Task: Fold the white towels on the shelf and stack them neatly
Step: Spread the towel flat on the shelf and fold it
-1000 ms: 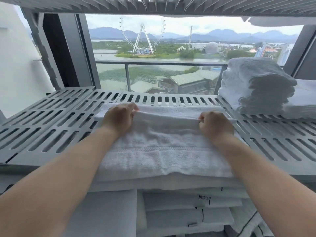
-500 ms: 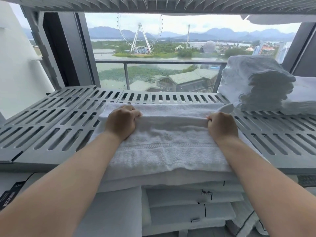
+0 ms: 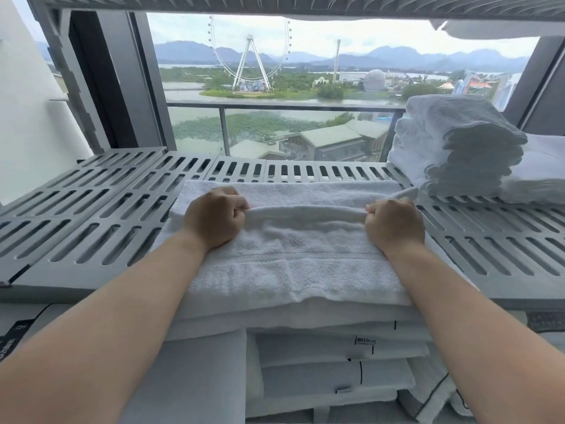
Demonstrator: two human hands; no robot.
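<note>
The towel (image 3: 290,243) lay mid-shelf (image 3: 91,209) at the front edge, soft, light and likely to sag, so best taken at its ends, where the left hand (image 3: 214,221) and right hand (image 3: 394,224) each pinched a raised fold, with the stack (image 3: 452,148) at the shelf's right rear.

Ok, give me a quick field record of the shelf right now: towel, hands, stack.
towel: white, spread on the grey slatted shelf, near edge draped over the front
left hand: grips the towel's raised fold, left end
right hand: grips the same fold, right end
folded stack: far right on shelf, apart from both hands
below shelf: folded white linens
</note>
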